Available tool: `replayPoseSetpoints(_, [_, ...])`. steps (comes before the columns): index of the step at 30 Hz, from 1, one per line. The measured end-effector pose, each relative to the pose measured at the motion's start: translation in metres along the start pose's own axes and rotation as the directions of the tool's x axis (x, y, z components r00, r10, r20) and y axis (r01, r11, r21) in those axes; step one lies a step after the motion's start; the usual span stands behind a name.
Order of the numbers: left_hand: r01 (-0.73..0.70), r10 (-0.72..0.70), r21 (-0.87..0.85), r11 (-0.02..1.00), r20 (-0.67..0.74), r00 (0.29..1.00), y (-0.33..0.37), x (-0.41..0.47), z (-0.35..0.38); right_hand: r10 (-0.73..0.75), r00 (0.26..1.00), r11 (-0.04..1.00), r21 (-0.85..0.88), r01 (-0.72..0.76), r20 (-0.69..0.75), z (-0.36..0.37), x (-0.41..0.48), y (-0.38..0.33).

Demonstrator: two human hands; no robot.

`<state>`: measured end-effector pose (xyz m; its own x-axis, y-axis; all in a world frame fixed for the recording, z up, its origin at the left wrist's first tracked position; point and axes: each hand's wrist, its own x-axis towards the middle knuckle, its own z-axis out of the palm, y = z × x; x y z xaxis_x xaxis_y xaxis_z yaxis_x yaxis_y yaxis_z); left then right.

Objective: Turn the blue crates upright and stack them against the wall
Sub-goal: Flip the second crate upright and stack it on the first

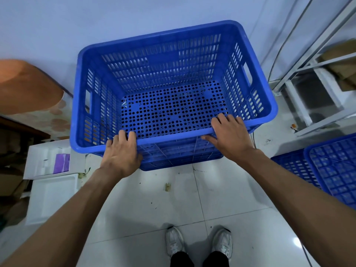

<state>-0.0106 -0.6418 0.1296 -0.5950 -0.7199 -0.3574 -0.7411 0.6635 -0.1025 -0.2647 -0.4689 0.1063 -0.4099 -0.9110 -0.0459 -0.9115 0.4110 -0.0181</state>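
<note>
Tiled floor [154,199] | blue crate [163,60] upright | left hand [121,155], right hand [231,137] fingers [221,118] grip near rim

The upright blue crate [173,83] stands near the wall [134,20], its open top free to reach into. White foam trays [52,193] and an orange object [28,85] crowd the floor's [154,199] left edge. A narrow floor strip separates the crate from the metal rack [300,68] on the right. An overturned blue crate [331,166] blocks the right edge, and open tiles lie in front.
</note>
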Motion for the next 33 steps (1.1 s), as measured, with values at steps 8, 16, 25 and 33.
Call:
replayPoseSetpoints(8, [-0.002, 0.002, 0.021, 1.000, -0.024, 1.000, 0.011, -0.009, 0.006, 0.018, 0.996, 1.000, 0.012, -0.019, 0.082, -0.009, 0.003, 0.001])
replayPoseSetpoints(16, [0.017, -0.017, 0.034, 0.999, 0.002, 1.000, 0.016, -0.003, -0.005, 0.142, 0.981, 0.989, -0.055, -0.135, 0.132, -0.013, -0.006, -0.013])
replayPoseSetpoints(25, [-0.071, 0.075, -0.026, 0.997, 0.293, 0.953, 0.012, -0.029, -0.027, 0.148, 0.855, 0.987, -0.128, -0.096, 0.496, -0.046, -0.033, -0.021])
replayPoseSetpoints(33, [-0.102, 0.267, -0.485, 0.868, 0.283, 0.921, 0.044, -0.080, -0.104, 0.069, 0.784, 0.989, 0.061, -0.136, 0.617, -0.120, -0.074, -0.049])
